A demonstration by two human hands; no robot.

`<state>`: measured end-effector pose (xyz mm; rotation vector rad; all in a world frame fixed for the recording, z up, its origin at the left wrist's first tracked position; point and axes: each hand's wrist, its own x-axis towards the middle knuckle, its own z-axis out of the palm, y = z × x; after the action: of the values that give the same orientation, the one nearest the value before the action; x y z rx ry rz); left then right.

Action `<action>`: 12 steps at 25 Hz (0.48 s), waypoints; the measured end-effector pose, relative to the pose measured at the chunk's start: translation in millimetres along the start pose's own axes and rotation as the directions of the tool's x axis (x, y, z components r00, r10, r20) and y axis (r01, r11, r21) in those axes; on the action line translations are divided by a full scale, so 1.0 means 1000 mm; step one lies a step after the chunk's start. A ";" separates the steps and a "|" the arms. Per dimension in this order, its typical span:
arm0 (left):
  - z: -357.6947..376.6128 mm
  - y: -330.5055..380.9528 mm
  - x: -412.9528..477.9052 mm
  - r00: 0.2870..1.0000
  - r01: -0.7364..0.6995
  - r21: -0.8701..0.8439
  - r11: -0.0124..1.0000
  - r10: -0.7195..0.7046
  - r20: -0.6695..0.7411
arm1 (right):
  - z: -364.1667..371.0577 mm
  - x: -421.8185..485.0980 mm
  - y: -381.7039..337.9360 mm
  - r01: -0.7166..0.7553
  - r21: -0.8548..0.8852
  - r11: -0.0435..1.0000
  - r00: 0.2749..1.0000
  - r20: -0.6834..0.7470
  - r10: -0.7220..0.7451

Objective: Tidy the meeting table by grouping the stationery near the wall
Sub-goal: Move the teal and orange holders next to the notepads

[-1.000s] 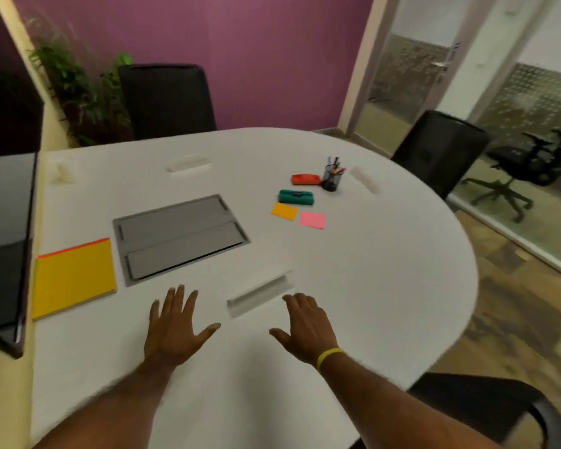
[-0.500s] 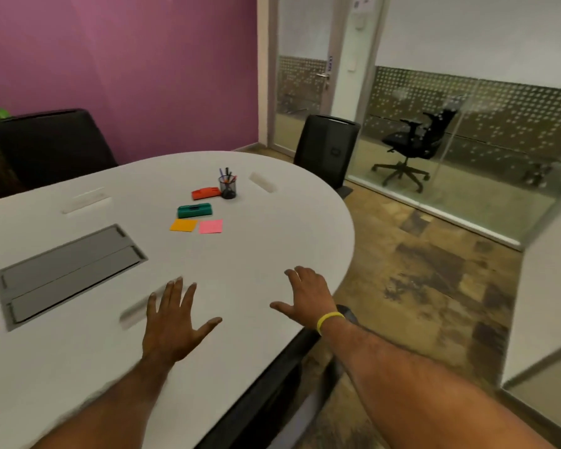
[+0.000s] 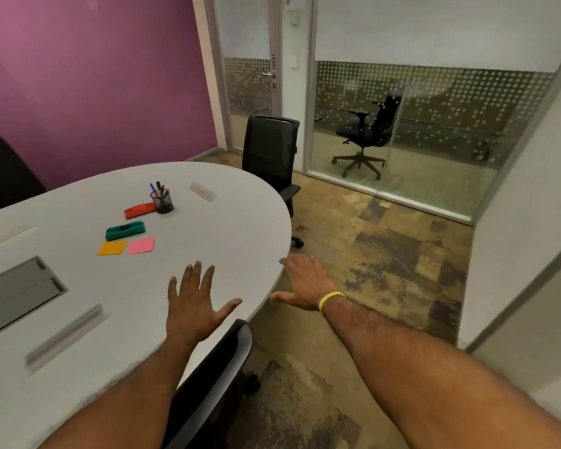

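Observation:
On the white oval table (image 3: 227, 228) lie an orange sticky pad (image 3: 112, 248), a pink sticky pad (image 3: 141, 245), a green eraser-like block (image 3: 125, 231), a red stapler-like item (image 3: 139, 210) and a black mesh pen cup (image 3: 162, 201) with several pens. My left hand (image 3: 193, 303) hovers flat over the table's near edge, fingers spread, holding nothing. Beyond the table's right rim, my right hand (image 3: 302, 285) with a yellow wristband is spread out over the floor, empty. Both hands are well short of the stationery.
A grey cable hatch (image 3: 17, 293) is set into the table at left. A black chair back (image 3: 221, 367) sits under the near edge, another black chair (image 3: 271, 153) at the far end. A purple wall (image 3: 94, 76) and glass partition (image 3: 402, 124) lie behind.
The view has swung to the right; the yellow notebook has left the frame. My right hand now sits past the table's rim instead of over the tabletop. Both hands stay spread and empty.

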<state>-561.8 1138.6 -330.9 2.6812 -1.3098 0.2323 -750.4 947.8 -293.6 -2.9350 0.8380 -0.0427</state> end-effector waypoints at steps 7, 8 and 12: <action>0.074 0.038 0.093 0.991 0.070 -0.028 0.997 -0.066 0.114 | 0.013 0.084 0.061 0.029 -0.056 0.998 0.999 0.034 -0.027; 0.083 0.041 0.111 0.989 0.079 -0.038 0.996 -0.073 0.129 | 0.014 0.100 0.071 0.035 -0.067 0.997 0.999 0.034 -0.033; 0.112 0.047 0.179 0.975 0.148 -0.073 0.986 -0.133 0.181 | 0.012 0.170 0.107 0.055 -0.064 0.996 0.996 0.074 -0.051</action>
<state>-481.7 950.1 -401.2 2.7571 -1.1372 -0.0767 -661.7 768.3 -315.0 -2.9998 0.7656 0.0886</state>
